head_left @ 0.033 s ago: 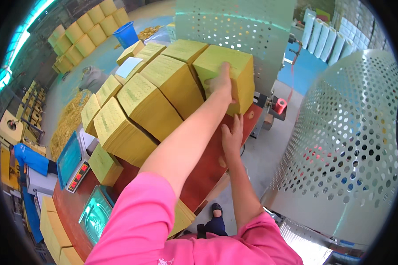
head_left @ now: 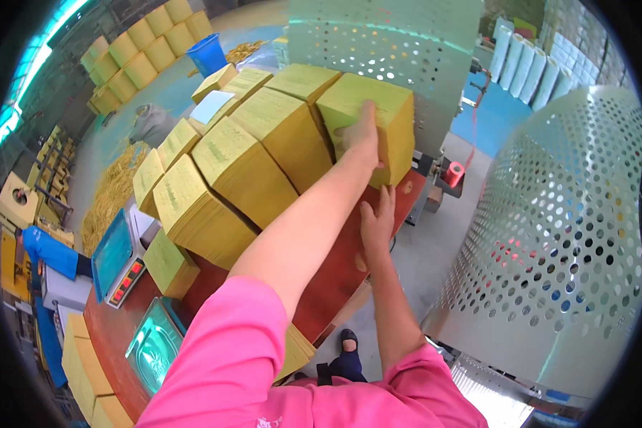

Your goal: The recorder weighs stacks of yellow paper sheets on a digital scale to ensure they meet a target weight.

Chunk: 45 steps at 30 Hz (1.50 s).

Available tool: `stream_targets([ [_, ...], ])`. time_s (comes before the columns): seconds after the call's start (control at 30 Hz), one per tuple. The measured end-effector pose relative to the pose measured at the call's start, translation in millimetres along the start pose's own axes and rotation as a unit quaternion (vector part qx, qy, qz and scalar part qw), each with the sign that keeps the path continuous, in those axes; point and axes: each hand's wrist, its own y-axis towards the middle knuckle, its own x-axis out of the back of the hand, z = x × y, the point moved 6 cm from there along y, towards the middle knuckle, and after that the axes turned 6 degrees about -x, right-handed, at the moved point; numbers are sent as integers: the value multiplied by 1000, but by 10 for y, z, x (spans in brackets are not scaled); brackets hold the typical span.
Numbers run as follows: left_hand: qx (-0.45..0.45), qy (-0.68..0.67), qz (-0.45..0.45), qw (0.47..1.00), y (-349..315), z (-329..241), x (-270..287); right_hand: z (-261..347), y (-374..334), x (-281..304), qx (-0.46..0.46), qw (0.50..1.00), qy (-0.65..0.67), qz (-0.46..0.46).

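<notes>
- Table [head_left: 328, 278]: the end stack [head_left: 398, 125] stands at its far end.
- End stack: best kept square, pressed evenly.
- Left hand [head_left: 362, 139]: against it; cannot tell whether it grips.
- Right hand [head_left: 378, 220]: outstretched, unclenched, by its base; should steady it.

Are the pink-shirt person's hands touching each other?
Apart. The head view shows part of the yellow stack between the left hand and right hand.
</notes>
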Motion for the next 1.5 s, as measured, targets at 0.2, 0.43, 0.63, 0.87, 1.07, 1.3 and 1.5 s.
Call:
stream_targets([
  [0.2,-67,-81,92,990,-638,-265,319,69,-516,104,366,883,-293,15],
  [0.43,-142,147,228,952,-2232,-671,2598,1134,-1980,548,16,980,90,175],
  [0.63,-106,141,-71,982,-3862,-380,5541,1782,-3306,-403,-25,809,233,539],
  [0.87,24,487,-457,743,-6614,191,8853,2367,-6233,-1214,-146,482,207,839],
  [1.07,67,576,-635,510,-8312,286,10669,1989,-8395,-1709,-229,414,99,875],
  [1.3,126,636,-515,561,-8336,662,11442,1917,-9204,-1967,-263,427,35,864],
  [1.5,127,686,-435,568,-8214,642,11239,1864,-9618,-1809,-330,404,27,853],
])
